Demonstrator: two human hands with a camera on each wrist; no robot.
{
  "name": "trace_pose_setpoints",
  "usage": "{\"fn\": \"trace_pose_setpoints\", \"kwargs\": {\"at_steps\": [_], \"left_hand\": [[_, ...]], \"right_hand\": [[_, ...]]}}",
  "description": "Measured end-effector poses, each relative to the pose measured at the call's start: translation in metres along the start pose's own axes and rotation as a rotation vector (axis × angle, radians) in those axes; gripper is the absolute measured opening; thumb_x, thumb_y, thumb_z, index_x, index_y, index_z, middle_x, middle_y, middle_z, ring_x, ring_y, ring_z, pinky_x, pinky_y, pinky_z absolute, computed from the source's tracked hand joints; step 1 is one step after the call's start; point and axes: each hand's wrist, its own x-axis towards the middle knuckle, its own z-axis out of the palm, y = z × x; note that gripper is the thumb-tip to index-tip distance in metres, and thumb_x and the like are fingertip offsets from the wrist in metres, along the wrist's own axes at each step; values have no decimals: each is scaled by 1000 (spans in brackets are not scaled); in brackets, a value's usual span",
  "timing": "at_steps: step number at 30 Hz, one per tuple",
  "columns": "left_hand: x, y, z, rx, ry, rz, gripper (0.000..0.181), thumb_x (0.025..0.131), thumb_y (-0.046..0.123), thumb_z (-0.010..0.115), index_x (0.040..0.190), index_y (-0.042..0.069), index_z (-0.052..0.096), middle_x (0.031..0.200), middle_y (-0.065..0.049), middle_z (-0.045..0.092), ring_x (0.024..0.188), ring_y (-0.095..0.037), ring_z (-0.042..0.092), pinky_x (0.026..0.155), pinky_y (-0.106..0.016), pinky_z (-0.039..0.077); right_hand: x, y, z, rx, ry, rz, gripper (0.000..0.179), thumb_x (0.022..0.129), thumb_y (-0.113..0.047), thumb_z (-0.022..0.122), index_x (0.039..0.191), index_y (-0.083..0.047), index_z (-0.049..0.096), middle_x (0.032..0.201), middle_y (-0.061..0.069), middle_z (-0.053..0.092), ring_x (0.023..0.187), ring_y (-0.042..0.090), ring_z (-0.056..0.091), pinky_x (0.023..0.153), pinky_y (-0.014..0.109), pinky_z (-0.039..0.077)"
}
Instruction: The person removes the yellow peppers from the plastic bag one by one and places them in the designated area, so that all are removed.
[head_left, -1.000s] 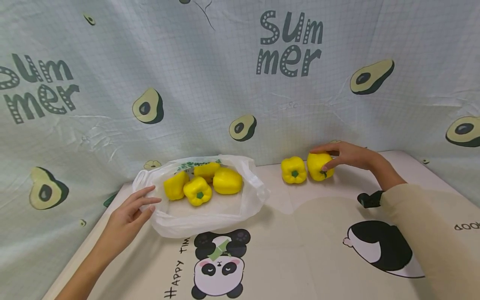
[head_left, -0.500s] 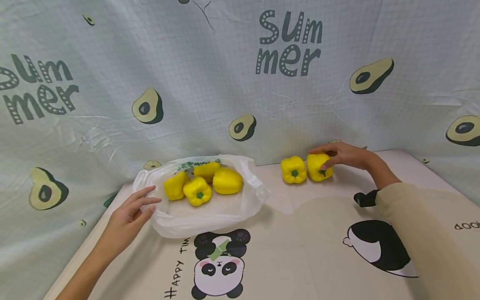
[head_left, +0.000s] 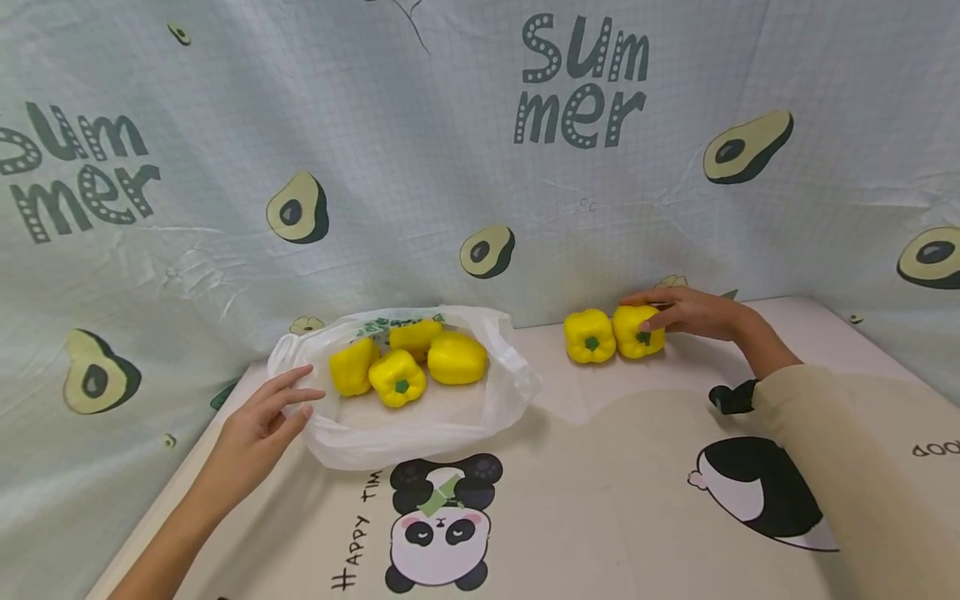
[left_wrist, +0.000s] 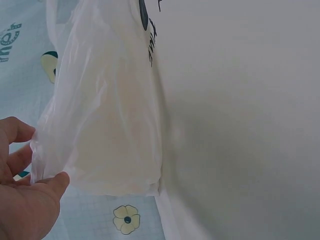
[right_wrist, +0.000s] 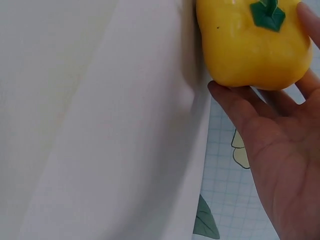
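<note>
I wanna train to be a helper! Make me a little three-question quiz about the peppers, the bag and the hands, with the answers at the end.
1. How many yellow peppers show inside the white bag?
2. True or false: the left hand is holding a pepper.
3. Fill in "nearer to" or "farther from": of the two peppers outside the bag, the right hand holds the one ____ the bag.

Key:
1. Four.
2. False; it holds the edge of the bag.
3. Farther from.
</note>
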Motion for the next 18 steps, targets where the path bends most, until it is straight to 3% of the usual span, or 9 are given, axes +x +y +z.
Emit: {"fn": "trace_pose_setpoints", "kwargs": {"at_steps": [9,15,18], "left_hand": [[2,2,2,2,-11,2,20,102,10,61,119,7,73,151,-11,50,99,-1,45,73,-10,38],[1,1,2,-2,-13,10,20,101,8,62,118,5,72,149,-12,50,75,-8,44,62,-19,38],[1,0,2,-1,-6,16,20,101,8,62,118,5,72,149,-11,51,71,-9,43,60,-21,38]], "right_hand": [[1,2,2,65,-1,-29,65,95,-16,61,155,-4,38,163,21,24,143,40,26,118,66,16],[0,6,3,97,-19,-38,67,95,-16,61,155,-3,36,163,22,23,143,41,25,119,65,14],[0,7,4,114,-27,-38,68,94,-16,60,156,-3,34,163,22,21,144,41,24,119,65,14]]}}
